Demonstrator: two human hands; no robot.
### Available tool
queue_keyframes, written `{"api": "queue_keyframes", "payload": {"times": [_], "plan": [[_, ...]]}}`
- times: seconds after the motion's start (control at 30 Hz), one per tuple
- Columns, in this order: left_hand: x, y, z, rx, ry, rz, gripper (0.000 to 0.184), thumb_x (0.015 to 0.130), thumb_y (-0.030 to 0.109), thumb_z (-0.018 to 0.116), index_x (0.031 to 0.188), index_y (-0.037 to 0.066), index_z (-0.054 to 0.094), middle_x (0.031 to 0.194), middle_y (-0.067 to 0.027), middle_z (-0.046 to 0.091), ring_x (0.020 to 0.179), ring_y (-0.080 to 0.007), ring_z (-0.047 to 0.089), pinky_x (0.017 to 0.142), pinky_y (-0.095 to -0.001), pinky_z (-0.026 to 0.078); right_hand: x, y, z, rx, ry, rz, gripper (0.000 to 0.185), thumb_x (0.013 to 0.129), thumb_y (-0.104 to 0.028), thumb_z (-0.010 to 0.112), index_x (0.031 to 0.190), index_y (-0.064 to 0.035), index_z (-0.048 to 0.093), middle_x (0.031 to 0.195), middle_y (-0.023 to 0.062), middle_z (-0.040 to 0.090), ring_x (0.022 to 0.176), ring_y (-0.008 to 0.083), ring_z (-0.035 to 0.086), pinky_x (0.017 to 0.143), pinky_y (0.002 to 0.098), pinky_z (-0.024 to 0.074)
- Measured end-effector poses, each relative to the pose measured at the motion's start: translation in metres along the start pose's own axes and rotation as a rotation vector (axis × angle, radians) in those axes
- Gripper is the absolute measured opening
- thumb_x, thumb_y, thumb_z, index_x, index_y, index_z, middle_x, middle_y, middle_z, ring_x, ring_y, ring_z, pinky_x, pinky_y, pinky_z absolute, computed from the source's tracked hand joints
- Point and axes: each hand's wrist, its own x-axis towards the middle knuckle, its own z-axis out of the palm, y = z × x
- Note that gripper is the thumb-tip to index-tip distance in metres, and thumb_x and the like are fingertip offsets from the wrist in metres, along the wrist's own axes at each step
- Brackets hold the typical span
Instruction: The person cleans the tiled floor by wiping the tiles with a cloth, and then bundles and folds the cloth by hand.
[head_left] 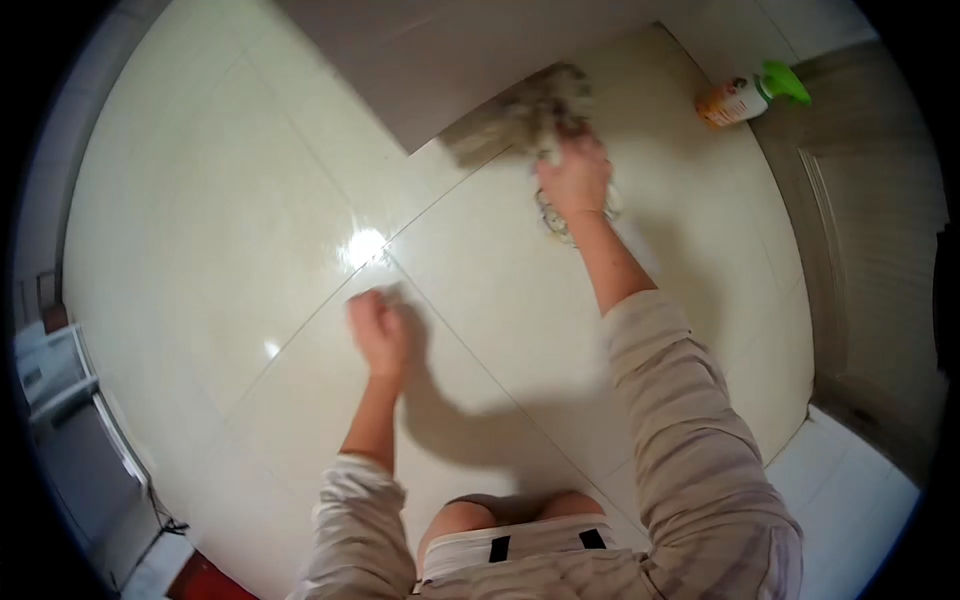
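Basically cloth (560, 98) under R hand (576, 178), on floor (480, 330)

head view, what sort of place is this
Probably a room in a home, though which one I can't tell. It shows a pale, glossy tiled floor, what looks like a brown door, and a green-topped spray bottle beside it.
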Motion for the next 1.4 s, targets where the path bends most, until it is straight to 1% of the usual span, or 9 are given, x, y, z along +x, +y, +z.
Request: {"api": "queue_keyframes", "payload": {"times": [0.27,0.63,0.8,0.9,1.0,1.07,1.13,1.27,1.4], "plan": [[-0.030,-0.099,-0.100,0.503,0.179,-0.300,0.011,0.077,0.012,0.049,0.084,0.006,0.055,0.087,-0.0137,0.052,0.084,-0.0343,0.048,0.073,-0.0467,0.037,-0.096,0.056,-0.015,-0.188,0.073,0.409,0.063,0.073,-0.035,0.069,0.127,-0.0044,0.055,0.143,0.0218,0.037,0.128,0.0401,0.038,0.102,0.0504,0.0373],[-0.019,-0.084,-0.087,0.501,0.100,-0.321,0.015,0.079,0.014,0.047,0.090,0.007,0.054,0.091,-0.0135,0.050,0.088,-0.0338,0.045,0.076,-0.0475,0.033,-0.022,-0.333,0.089,0.282,-0.262,-0.333,0.051,0.068,-0.026,0.069,0.116,-0.0120,0.065,0.139,0.0143,0.044,0.122,0.0339,0.043,0.096,0.0504,0.0375],[-0.014,-0.087,-0.086,0.500,0.094,-0.311,0.014,0.078,0.014,0.048,0.089,0.007,0.054,0.089,-0.0140,0.050,0.085,-0.0350,0.046,0.074,-0.0475,0.034,-0.060,-0.379,0.061,0.965,-0.590,-0.359,0.051,0.072,-0.023,0.065,0.120,-0.0075,0.062,0.141,0.0182,0.043,0.127,0.0365,0.042,0.106,0.0420,0.0346],[-0.016,-0.088,-0.091,0.507,0.092,-0.295,0.014,0.078,0.015,0.049,0.088,0.006,0.054,0.089,-0.0149,0.050,0.086,-0.0363,0.046,0.075,-0.0476,0.035,-0.102,-0.323,0.016,1.297,-0.557,-0.158,0.057,0.069,-0.011,0.067,0.124,-0.0012,0.057,0.137,0.0237,0.045,0.129,0.0335,0.043,0.106,0.0401,0.0337],[-0.017,-0.087,-0.093,0.541,0.082,-0.266,0.017,0.080,0.015,0.048,0.091,0.005,0.055,0.092,-0.0162,0.051,0.089,-0.0378,0.048,0.076,-0.0491,0.036,-0.128,-0.192,-0.056,1.236,-0.713,0.177,0.072,0.070,-0.008,0.066,0.138,-0.0020,0.042,0.125,0.0121,0.056,0.106,0.0194,0.058,0.090,0.0331,0.0479],[-0.020,-0.092,-0.093,0.570,0.091,-0.232,0.018,0.080,0.016,0.047,0.091,0.005,0.056,0.091,-0.0160,0.053,0.087,-0.0377,0.049,0.074,-0.0506,0.037,-0.176,-0.058,-0.076,1.116,-0.586,0.477,0.056,0.074,-0.006,0.067,0.126,0.0008,0.050,0.106,0.0053,0.062,0.091,0.0134,0.058,0.076,0.0315,0.0506],[-0.021,-0.096,-0.097,0.587,0.082,-0.250,0.018,0.080,0.017,0.046,0.090,0.006,0.057,0.091,-0.0158,0.053,0.087,-0.0377,0.050,0.073,-0.0509,0.038,-0.199,0.024,-0.144,1.053,-0.515,0.470,0.041,0.079,-0.009,0.058,0.118,0.0019,0.054,0.104,0.0070,0.061,0.089,0.0166,0.058,0.075,0.0314,0.0489],[-0.019,-0.099,-0.094,0.644,0.108,-0.245,0.021,0.080,0.019,0.045,0.089,0.006,0.059,0.089,-0.0156,0.055,0.086,-0.0374,0.051,0.071,-0.0520,0.040,-0.292,0.186,-0.212,0.906,-0.076,1.046,0.046,0.083,-0.013,0.055,0.125,0.0045,0.050,0.113,0.0140,0.060,0.100,0.0265,0.061,0.088,0.0387,0.0494],[-0.018,-0.096,-0.087,0.637,0.111,-0.237,0.024,0.081,0.020,0.045,0.091,0.005,0.061,0.091,-0.0168,0.057,0.087,-0.0376,0.054,0.072,-0.0529,0.043,-0.394,0.294,-0.146,0.446,0.344,1.271,0.060,0.080,-0.026,0.064,0.130,0.0037,0.047,0.123,0.0164,0.056,0.109,0.0328,0.056,0.094,0.0420,0.0466]]}}
